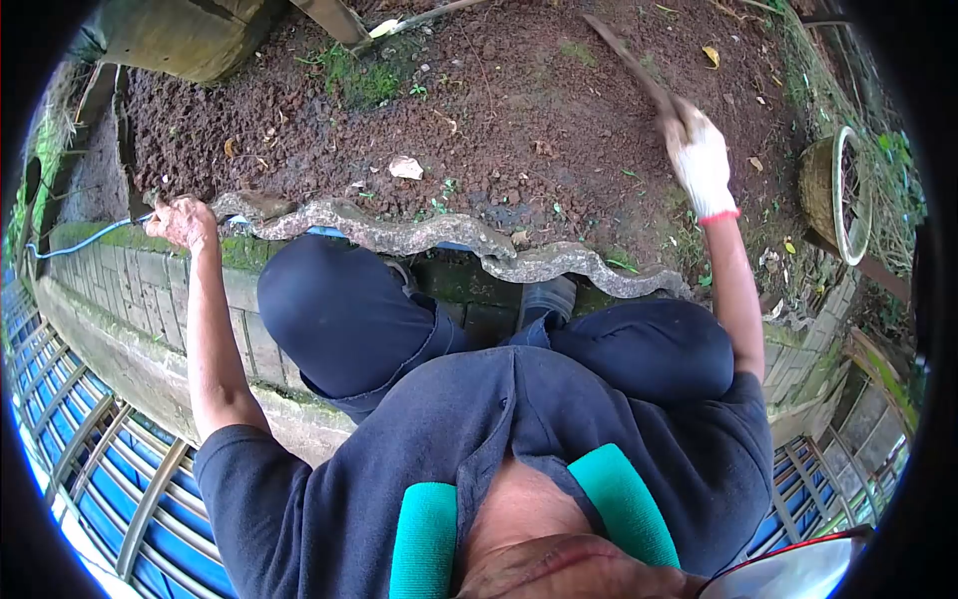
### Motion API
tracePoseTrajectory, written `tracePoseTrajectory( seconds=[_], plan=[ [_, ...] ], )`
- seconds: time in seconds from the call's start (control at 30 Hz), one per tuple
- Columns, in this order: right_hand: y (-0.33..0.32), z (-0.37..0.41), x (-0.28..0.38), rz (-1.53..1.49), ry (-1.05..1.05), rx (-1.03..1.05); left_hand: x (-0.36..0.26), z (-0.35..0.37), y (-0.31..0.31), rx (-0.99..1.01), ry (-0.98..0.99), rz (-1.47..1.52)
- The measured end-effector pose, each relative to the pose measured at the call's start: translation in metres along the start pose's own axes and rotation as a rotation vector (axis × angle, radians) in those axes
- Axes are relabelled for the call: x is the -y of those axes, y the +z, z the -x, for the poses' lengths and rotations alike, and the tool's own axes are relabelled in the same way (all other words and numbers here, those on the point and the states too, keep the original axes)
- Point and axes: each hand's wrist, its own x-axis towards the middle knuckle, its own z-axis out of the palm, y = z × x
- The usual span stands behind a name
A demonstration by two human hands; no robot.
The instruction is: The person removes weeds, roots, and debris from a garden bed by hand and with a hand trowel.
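My right hand (699, 158), in a white glove with a red cuff, is closed around the near end of a long, thin blade-like tool (631, 62). The tool points up and left over the brown soil (519, 100). At the left, my bare left hand (184, 222) rests by the left end of a wavy-edged grey slab (409, 236), its fingers bent; whether they grip the edge is unclear. The slab lies across the front of the soil, just beyond my knees.
A round pot (836, 195) with a pale rim stands at the right. A large weathered container (180, 40) is at the upper left. A blue hose (90, 240) runs near my left hand. Brick paving (150, 299) and metal bars over blue sheeting (110, 469) lie lower left.
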Motion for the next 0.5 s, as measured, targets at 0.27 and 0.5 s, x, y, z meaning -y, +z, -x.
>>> tracePoseTrajectory(
  seconds=[0.27, 0.5],
  plan=[
    [0.037, -0.060, 0.080, -0.415, 0.035, 0.274, 0.038, 0.001, 0.021, 0.046, 0.287, -0.340],
    [0.001, 0.010, 0.100, -0.453, -0.037, 0.262, -0.036, 0.002, -0.011, -0.007, -0.074, 0.231]
  ],
)
